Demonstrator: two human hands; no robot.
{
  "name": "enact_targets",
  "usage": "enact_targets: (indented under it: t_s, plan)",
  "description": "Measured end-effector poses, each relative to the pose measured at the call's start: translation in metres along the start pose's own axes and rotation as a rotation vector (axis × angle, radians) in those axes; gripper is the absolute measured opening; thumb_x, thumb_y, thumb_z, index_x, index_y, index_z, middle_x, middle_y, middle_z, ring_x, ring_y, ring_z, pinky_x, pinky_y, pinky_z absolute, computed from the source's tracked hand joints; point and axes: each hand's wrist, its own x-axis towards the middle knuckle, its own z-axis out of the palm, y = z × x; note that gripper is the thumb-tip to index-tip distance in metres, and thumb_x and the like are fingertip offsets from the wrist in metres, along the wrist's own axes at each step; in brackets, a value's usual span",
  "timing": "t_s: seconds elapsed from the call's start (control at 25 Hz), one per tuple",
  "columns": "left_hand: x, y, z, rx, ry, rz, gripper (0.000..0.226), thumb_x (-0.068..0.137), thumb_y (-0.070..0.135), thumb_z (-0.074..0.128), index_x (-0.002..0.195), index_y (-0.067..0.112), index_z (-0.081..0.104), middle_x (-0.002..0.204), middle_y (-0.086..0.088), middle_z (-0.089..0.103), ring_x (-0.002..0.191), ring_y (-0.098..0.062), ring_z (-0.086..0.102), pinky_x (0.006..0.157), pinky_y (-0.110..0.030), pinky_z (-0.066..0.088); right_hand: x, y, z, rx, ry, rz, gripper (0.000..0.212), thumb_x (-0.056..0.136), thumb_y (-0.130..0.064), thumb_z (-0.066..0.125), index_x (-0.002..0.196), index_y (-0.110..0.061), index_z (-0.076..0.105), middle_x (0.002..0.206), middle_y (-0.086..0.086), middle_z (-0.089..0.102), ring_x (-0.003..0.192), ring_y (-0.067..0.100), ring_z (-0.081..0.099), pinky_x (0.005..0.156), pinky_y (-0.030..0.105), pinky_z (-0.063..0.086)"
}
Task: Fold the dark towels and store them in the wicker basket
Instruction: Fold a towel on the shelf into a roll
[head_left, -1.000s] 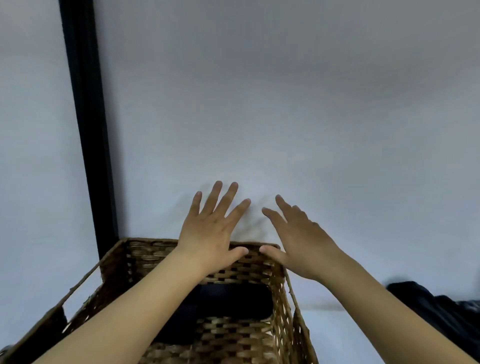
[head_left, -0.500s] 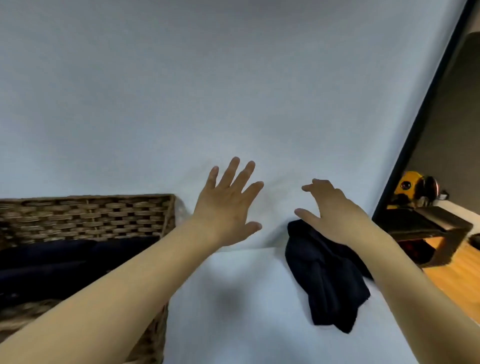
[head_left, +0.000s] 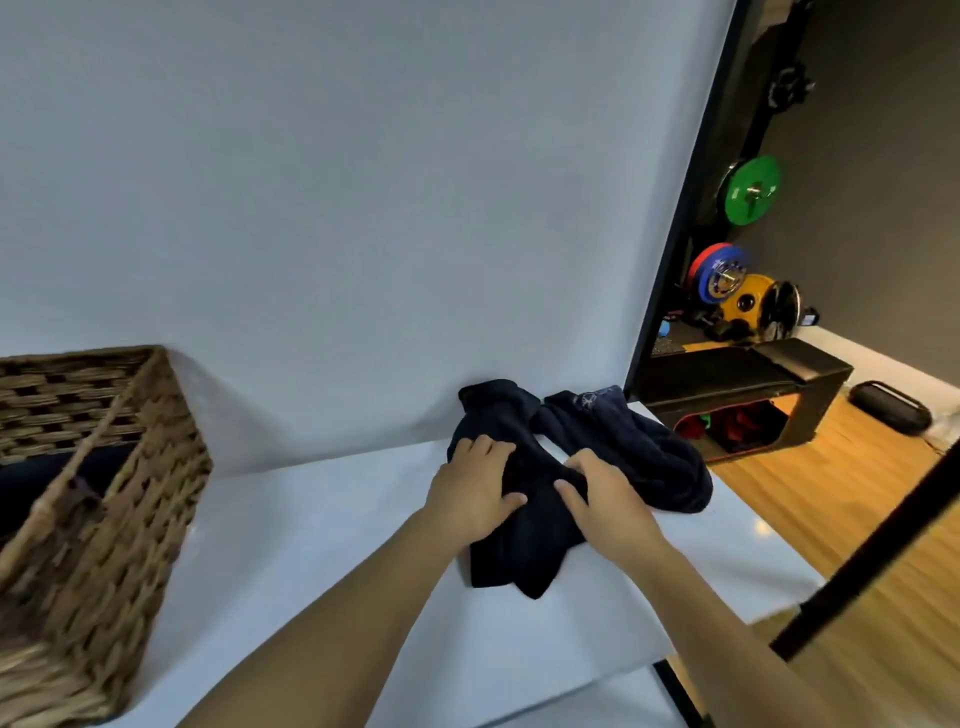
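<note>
While both hands work at the far right of the white desk (head_left: 322, 525), the head view lists as follows:

Left hand: (head_left: 475, 493) lies on the left part of the dark towels (head_left: 519, 545), fingers curled into the cloth and thumb pointing right; it grips a bunch of fabric.
Right hand: (head_left: 605, 504) lies just beside the left one, fingers curled down into the same cloth; it grips the fabric near the middle of the heap.
Dark towels: crumpled, unfolded heap on the desk, pushed against the white backdrop (head_left: 363, 208); one lobe hangs toward the near edge, another spreads right, toward the desk's edge. How many pieces make up the heap cannot be told.
Wicker basket: (head_left: 119, 499) stands at the left of the desk, well apart from the heap, partly cut off by the picture's edge; dark cloth (head_left: 31, 483) shows inside it.
Backdrop frame: black bar (head_left: 680, 208) runs along the right edge of the white backdrop.
Beyond the desk, right: wooden floor (head_left: 857, 493), black bench (head_left: 743, 384), coloured weight plates (head_left: 748, 192) against a dark wall.
</note>
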Motion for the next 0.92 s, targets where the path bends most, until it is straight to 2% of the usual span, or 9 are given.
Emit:
enact_targets:
  t_s: [0.08, 0.16, 0.32, 0.44, 0.56, 0.72, 0.84, 0.92]
  plan:
    - [0.004, 0.003, 0.008, 0.159, 0.101, 0.027, 0.024, 0.099, 0.031, 0.058, 0.122, 0.023, 0.058, 0.126, 0.003, 0.047, 0.123, -0.023, 0.042, 0.093, -0.036, 0.048, 0.000, 0.004, -0.002, 0.041, 0.071, -0.027, 0.011, 0.100, -0.030, 0.056, 0.094, -0.024, 0.050, 0.091, -0.008, 0.057, 0.087, 0.016, 0.056, 0.072, 0.039, 0.052]
    - [0.006, 0.004, 0.009, 0.153, 0.147, 0.024, 0.009, 0.099, 0.020, 0.054, 0.107, 0.020, 0.058, 0.114, 0.002, 0.048, 0.113, -0.022, 0.045, 0.084, -0.034, 0.049, 0.000, 0.005, -0.001, 0.082, 0.107, -0.036, 0.017, 0.101, -0.027, 0.055, 0.086, -0.023, 0.048, 0.083, -0.006, 0.056, 0.076, 0.014, 0.054, 0.066, 0.039, 0.050]
    - [0.005, 0.001, 0.003, 0.056, 0.195, -0.110, 0.017, 0.099, 0.025, 0.058, 0.112, 0.017, 0.050, 0.111, 0.001, 0.052, 0.098, -0.021, 0.052, 0.075, -0.034, 0.046, -0.001, 0.004, 0.000, 0.248, 0.157, -0.035, 0.023, 0.101, -0.021, 0.054, 0.079, -0.024, 0.048, 0.080, -0.006, 0.054, 0.070, 0.011, 0.051, 0.064, 0.034, 0.047]
    - [0.004, -0.004, -0.002, 0.039, 0.167, -0.158, 0.011, 0.101, 0.026, 0.055, 0.105, 0.016, 0.053, 0.104, -0.002, 0.059, 0.088, -0.022, 0.057, 0.076, -0.035, 0.049, 0.001, -0.006, -0.004, 0.320, 0.259, -0.126, 0.022, 0.101, -0.019, 0.053, 0.080, -0.024, 0.049, 0.082, -0.008, 0.052, 0.070, 0.011, 0.052, 0.062, 0.027, 0.046]
    - [0.004, -0.010, -0.016, -0.264, 0.263, -0.212, 0.009, 0.100, 0.027, 0.057, 0.095, 0.020, 0.054, 0.091, 0.004, 0.061, 0.082, -0.018, 0.060, 0.074, -0.032, 0.050, -0.002, -0.020, -0.007, 0.445, 0.355, -0.167, 0.023, 0.101, -0.015, 0.053, 0.079, -0.019, 0.049, 0.070, -0.006, 0.048, 0.059, 0.010, 0.044, 0.056, 0.017, 0.037]
    - [0.006, -0.013, -0.061, -0.735, 0.529, -0.299, 0.013, 0.097, 0.020, 0.061, 0.086, 0.016, 0.056, 0.083, 0.003, 0.061, 0.072, -0.017, 0.055, 0.066, -0.031, 0.047, 0.005, -0.030, -0.024, 0.686, 0.421, -0.041, 0.023, 0.102, -0.016, 0.052, 0.079, -0.016, 0.049, 0.060, -0.007, 0.046, 0.053, 0.006, 0.041, 0.051, 0.017, 0.035]
    - [0.003, -0.017, -0.092, -1.085, 0.598, -0.332, 0.014, 0.101, 0.016, 0.054, 0.087, 0.015, 0.055, 0.089, -0.002, 0.067, 0.074, -0.018, 0.061, 0.076, -0.042, 0.058, 0.008, -0.038, -0.042, 0.777, 0.545, 0.001, 0.019, 0.102, -0.015, 0.051, 0.083, -0.014, 0.051, 0.068, -0.006, 0.051, 0.057, 0.001, 0.046, 0.051, 0.013, 0.039]
    - [0.000, -0.025, -0.102, -1.181, 0.637, -0.364, 0.016, 0.104, 0.014, 0.048, 0.088, 0.015, 0.054, 0.096, -0.004, 0.071, 0.079, -0.019, 0.066, 0.082, -0.043, 0.058, 0.011, -0.036, -0.047, 0.766, 0.594, 0.005, 0.016, 0.101, -0.013, 0.051, 0.085, -0.010, 0.052, 0.069, -0.003, 0.051, 0.057, 0.000, 0.045, 0.051, 0.013, 0.039]
